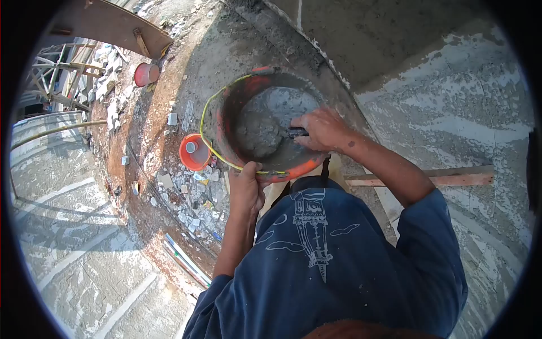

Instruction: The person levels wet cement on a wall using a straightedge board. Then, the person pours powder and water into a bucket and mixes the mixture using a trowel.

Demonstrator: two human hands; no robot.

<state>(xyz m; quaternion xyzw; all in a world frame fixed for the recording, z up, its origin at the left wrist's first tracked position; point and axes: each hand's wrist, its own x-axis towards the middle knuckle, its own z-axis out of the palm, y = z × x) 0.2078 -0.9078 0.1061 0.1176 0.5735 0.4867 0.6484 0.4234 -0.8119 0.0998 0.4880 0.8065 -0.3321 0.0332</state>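
A round orange bucket, its rim smeared with grey, holds wet grey mortar. My left hand grips the near rim, thumb on top, beside the yellow handle that curves round the bucket's left side. Inside the bucket's right part, my right hand is closed round a dark handle. The tool's far end is hidden, so its kind cannot be made out.
A small orange bucket with a cup in it stands to the left. Farther off are a red bucket, a board and rubble. A wooden strip lies at the right, near a plastered wall.
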